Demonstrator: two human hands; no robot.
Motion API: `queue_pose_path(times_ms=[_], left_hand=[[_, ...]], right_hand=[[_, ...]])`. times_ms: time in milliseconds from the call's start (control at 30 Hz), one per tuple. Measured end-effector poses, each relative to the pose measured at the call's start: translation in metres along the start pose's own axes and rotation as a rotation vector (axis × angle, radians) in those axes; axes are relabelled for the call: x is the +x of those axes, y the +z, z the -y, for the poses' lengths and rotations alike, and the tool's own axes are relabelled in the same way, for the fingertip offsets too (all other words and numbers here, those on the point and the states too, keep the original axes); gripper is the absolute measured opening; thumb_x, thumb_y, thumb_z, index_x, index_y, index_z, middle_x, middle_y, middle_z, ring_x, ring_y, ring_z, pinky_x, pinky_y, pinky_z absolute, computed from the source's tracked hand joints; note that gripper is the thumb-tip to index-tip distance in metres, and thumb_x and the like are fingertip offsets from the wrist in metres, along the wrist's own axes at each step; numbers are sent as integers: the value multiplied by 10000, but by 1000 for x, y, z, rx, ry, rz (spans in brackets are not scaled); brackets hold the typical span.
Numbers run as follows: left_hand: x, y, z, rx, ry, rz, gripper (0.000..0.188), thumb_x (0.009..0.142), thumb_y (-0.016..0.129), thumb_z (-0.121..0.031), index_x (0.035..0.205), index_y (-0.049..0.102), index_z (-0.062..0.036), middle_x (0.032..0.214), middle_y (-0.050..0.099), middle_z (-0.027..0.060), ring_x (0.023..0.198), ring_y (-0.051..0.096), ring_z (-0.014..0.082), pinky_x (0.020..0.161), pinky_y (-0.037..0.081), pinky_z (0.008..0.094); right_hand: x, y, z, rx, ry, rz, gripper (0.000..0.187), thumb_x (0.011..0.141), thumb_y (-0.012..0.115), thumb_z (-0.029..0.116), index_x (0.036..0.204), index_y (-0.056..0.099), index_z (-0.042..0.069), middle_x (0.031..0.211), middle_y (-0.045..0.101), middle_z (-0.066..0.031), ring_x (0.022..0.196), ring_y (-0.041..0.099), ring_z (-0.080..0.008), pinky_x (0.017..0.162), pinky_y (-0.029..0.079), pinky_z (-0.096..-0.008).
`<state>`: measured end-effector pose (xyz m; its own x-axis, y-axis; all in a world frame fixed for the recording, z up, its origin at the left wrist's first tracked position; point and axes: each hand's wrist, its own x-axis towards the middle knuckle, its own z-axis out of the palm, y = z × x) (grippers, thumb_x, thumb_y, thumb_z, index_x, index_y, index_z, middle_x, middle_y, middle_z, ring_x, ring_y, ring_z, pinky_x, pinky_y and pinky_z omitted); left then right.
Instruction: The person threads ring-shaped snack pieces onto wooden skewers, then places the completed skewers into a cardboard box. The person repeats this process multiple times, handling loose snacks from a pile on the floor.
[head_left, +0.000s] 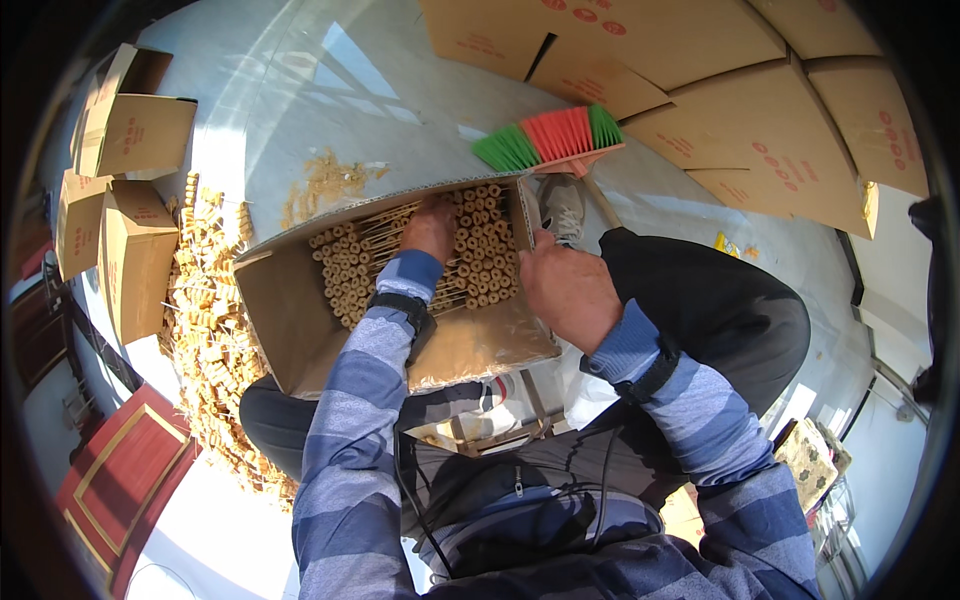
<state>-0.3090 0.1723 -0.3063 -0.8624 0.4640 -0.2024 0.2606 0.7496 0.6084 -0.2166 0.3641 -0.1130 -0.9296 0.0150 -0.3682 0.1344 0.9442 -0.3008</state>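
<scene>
An open cardboard box [290, 340] stands tilted in front of me, between my legs. Inside it lie stacked bundles of tan, ring-shaped pieces [483, 245] on thin sticks [385, 232], with rings at both sides and sticks across the middle. My left hand [428, 232] reaches into the box and rests on the sticks between the two groups of rings; its fingers point down and are mostly hidden. At the box's right wall, my right hand [572, 292] is closed over the upper edge, thumb toward the inside.
A long heap of similar stick pieces [215, 350] lies on the floor at left, beside several cardboard cartons [140, 255]. A green-and-red broom [550, 138] lies beyond the box, near my shoe [562, 212]. Large cartons [690, 110] stand at far right. Crumbs [330, 185] dot the floor.
</scene>
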Motion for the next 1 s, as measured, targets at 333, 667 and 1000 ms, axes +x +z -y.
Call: queue_pose_path(times_ms=[333,667,1000], left_hand=[[-10,-48,15,-335,-556,179,273,958,610,-145,1191,688,-26,961,722,141,810,701,169,707,585,324],[-1,-28,-1,-755,-719,216,309,950,618,-132,1226,682,-10,972,719,89,699,640,140,623,566,278],[-9,-8,22,-411,-401,181,393,917,595,-98,1308,630,-79,937,722,91,695,644,178,647,559,333]], right_hand=[[1,6,-3,-45,-40,1,271,1000,505,243,996,558,-23,619,658,-151,563,681,-325,507,532,-431],[2,7,4,-31,-37,-64,188,963,540,192,913,564,13,644,670,-143,591,704,-312,515,546,-427],[5,2,12,-81,-25,-33,85,870,578,100,889,569,17,660,687,-141,600,721,-292,517,560,-401]])
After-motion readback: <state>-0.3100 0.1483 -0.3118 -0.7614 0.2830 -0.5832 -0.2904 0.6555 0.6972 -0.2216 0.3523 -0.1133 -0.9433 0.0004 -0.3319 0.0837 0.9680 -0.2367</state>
